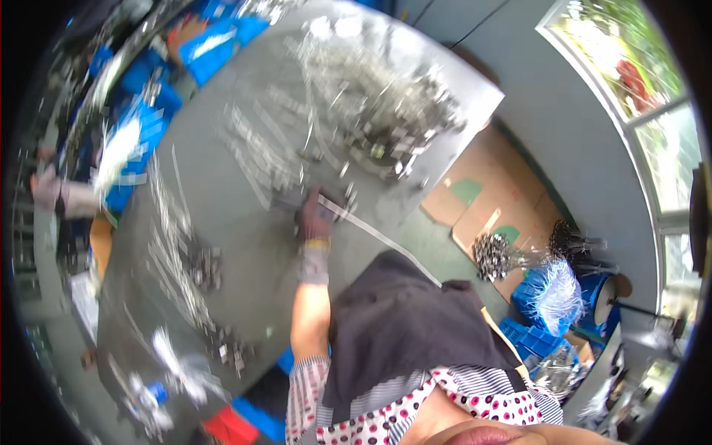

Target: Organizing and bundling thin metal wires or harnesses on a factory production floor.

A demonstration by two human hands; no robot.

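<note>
My left hand [317, 216], in a dark glove with a grey cuff, reaches over the grey table from the lower edge. Its fingers are blurred but look closed at one end of a long, thin metal strip [382, 239]. That strip slants down to the right, and its other end meets the dark apron [419, 326]. Small dark metal pieces [348, 199] lie beside the fingers. Beyond the hand spreads a big heap of metal strips [393, 111] with small blocky ends. My right hand does not show.
More strips [174, 259] lie in rows on the table's left part. Blue bins [137, 141] line its far left side. Flattened cardboard [489, 193] covers the floor at right, near strip bundles [493, 256] and a blue crate [530, 341]. A window [630, 96] is at far right.
</note>
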